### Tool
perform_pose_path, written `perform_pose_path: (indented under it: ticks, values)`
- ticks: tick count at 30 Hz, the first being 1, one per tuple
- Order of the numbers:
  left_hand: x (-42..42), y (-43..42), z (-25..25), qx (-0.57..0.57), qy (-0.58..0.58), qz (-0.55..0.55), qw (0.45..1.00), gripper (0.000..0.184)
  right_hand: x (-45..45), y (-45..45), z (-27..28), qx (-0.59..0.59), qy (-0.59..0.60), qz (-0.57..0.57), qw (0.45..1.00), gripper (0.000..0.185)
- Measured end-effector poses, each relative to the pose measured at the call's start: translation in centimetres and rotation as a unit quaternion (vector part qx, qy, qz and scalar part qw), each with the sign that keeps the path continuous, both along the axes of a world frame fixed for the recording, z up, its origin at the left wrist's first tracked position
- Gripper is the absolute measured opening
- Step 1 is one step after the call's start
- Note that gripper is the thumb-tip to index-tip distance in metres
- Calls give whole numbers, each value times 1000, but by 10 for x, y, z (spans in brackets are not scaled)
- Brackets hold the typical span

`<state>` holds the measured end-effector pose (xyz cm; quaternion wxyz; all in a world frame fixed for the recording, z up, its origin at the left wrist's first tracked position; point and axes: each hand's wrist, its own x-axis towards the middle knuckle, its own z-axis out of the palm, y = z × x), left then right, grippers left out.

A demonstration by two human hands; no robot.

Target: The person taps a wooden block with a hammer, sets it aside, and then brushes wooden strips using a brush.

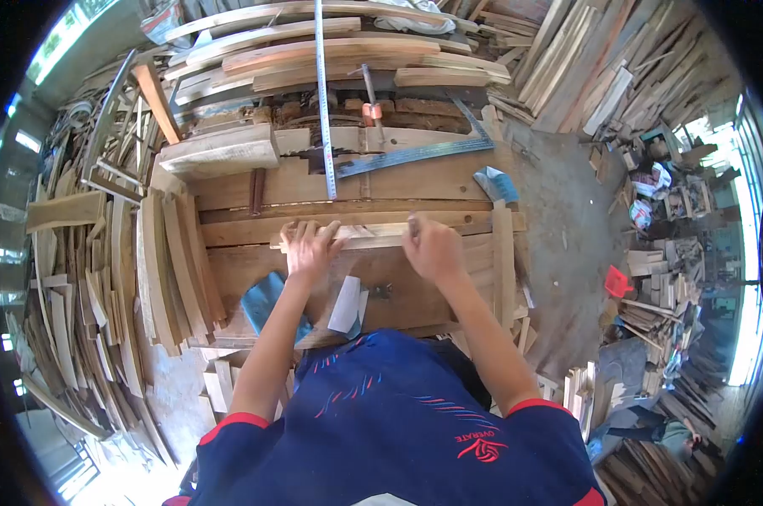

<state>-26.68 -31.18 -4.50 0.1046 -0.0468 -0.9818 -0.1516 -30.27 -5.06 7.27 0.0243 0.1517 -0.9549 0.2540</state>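
Pale wooden strip [373, 238] lies between the surface's [415, 295] near and far edges, your left hand's [310, 251] fingers gripping one end, likely for steadiness, your right hand's [434, 247] curled, their hold unclear.

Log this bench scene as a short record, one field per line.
Surface: wooden bench
Workpiece: wooden strip, lying crosswise before the person
Left hand: on the strip's left part, fingers spread
Right hand: fingers curled, toward the strip's right; its grip is unclear
Measuring tools: tape and square, both beyond the strip
Near side: blue sheet, white sheet
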Motion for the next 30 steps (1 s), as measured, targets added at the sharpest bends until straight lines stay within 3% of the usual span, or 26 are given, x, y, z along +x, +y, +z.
perform_pose_path:
  ticks: [5, 8, 12, 15, 21, 22, 28, 30]
  values:
    - [0, 6, 9, 39, 55, 22, 997, 40, 8, -25, -8, -100, 16, 69, 992, 21]
    - [-5, 6, 10, 43, 68, 29, 996, 37, -2, -11, -20, -194, -91, 51, 975, 20]
    - [-11, 5, 4, 57, 65, 39, 995, 34, -17, 9, 2, 31, -15, -9, 999, 23]
    - [-16, 5, 3, 52, 54, 31, 997, 32, -20, -7, 1, 80, 1, -26, 996, 26]
    - [-22, 4, 8, 49, 52, 30, 997, 35, 3, -53, -14, -67, -5, 106, 992, 22]
    - [-22, 3, 7, 51, 57, 28, 997, 36, 1, -51, -10, -42, -48, 101, 993, 31]
    - [-33, 3, 7, 66, 5, 42, 997, 41, -18, -18, -2, 86, -37, 5, 996, 30]
    - [-35, 4, 6, 59, 51, 31, 996, 37, -19, -25, -16, 93, 29, 23, 995, 30]
